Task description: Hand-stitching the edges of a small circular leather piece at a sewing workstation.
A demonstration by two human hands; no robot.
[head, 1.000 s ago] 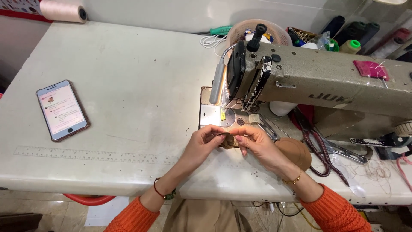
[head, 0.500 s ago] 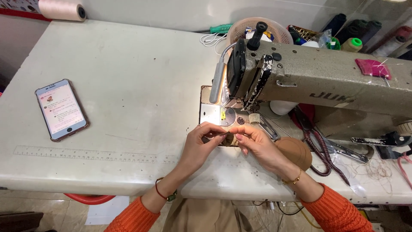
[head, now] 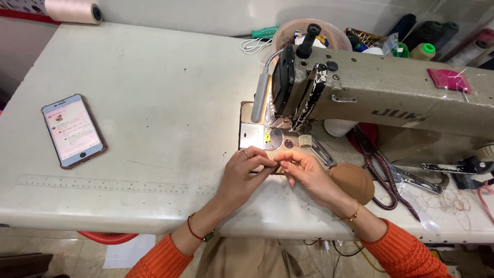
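My left hand (head: 246, 172) and my right hand (head: 304, 174) meet fingertip to fingertip just in front of the sewing machine's needle plate (head: 260, 136). Together they pinch a small brown piece (head: 278, 168); most of it is hidden by the fingers. The grey-green sewing machine (head: 391, 92) stands behind the hands, its lamp lighting the plate. A tan rounded fabric piece (head: 355, 180) lies under my right wrist. Both sleeves are orange.
A phone (head: 73, 130) with a lit screen lies on the table at the left. A ruler (head: 103, 184) is set along the table's front edge. Scissors (head: 386, 175) lie right of the hands. Thread spools and a basket (head: 303, 33) stand behind the machine.
Both hands stay at the same spot in front of the needle plate; only the fingers shift slightly on the small piece.
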